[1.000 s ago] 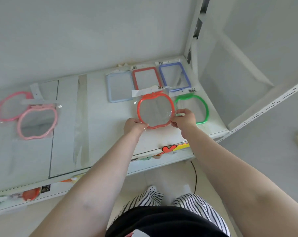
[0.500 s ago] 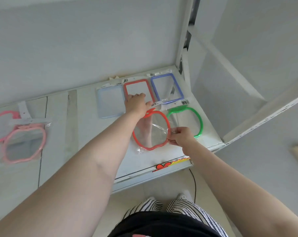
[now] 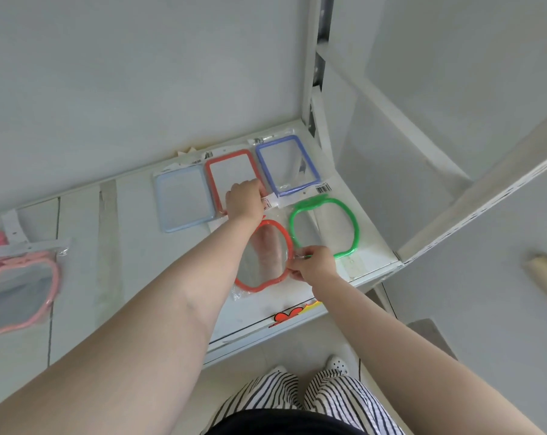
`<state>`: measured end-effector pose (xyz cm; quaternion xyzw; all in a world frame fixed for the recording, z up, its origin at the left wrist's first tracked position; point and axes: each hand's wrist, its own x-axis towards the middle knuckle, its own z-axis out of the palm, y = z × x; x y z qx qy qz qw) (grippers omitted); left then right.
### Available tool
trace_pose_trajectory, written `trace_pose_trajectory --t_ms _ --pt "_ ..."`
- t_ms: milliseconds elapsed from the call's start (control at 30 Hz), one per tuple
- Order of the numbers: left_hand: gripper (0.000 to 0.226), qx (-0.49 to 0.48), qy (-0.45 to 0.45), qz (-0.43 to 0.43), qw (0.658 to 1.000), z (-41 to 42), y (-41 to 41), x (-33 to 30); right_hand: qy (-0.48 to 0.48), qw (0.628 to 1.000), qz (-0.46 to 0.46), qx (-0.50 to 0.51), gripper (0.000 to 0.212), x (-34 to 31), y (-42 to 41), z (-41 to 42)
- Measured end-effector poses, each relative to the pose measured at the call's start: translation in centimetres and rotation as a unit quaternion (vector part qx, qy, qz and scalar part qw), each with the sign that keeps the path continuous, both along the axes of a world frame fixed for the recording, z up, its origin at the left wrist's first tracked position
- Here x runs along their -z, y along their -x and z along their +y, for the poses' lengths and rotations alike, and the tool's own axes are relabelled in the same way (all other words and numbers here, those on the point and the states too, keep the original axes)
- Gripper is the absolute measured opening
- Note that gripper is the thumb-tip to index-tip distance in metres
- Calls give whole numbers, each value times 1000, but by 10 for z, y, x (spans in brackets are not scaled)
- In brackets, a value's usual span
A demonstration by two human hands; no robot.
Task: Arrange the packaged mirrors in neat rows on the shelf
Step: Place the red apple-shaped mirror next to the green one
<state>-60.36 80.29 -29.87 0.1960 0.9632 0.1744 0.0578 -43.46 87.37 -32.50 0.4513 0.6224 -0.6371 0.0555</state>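
red apple mirror (image 3: 262,255): flat on shelf (image 3: 134,246), front row, just L of green one (image 3: 324,226)
R hand (image 3: 313,263): pinching its wrap, R edge
L hand (image 3: 245,200): fingers closed on its header tab, over red rect mirror (image 3: 231,174)

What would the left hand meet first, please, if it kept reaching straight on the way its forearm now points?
Probably the red rectangular mirror, which the left hand already overlaps at its near edge; beyond that lies the back wall. Depth is hard to judge here.

White wall (image 3: 140,73), white shelving upright (image 3: 310,58), pale floor (image 3: 485,277).
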Motion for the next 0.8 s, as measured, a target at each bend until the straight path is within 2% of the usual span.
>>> trace_pose_trajectory --t_ms 167,233,300,333,400,433,467,567,667,800 --pt "27 24 -40 26 999 -13 -37 7 -85 996 -9 -35 24 -5 1 -1" --pt "29 13 -24 25 999 -20 -71 17 -106 993 -3 -56 21 -5 2 -1" --pt "41 -12 16 7 1000 -26 -101 28 -165 981 -10 -101 12 -9 1 -1" --pt "49 -16 40 -17 999 -27 -111 32 -231 962 -32 -144 14 -12 -1 1" --pt "60 -4 84 -52 995 -29 -120 41 -393 889 -75 -222 23 -14 -6 8" --pt "62 2 100 -57 993 -29 -120 44 -448 860 -76 -231 23 -12 -8 13" --pt "63 4 109 -57 992 -29 -119 45 -476 848 -66 -223 24 -11 -10 18" --pt "62 -3 112 -58 992 -28 -119 46 -505 834 -35 -220 35 2 -9 32" --pt "63 -5 113 -57 992 -26 -119 47 -487 815 -85 -303 49 11 -10 37" --pt "64 11 115 -57 992 -24 -118 50 -476 812 -98 -323 52 14 -12 37"
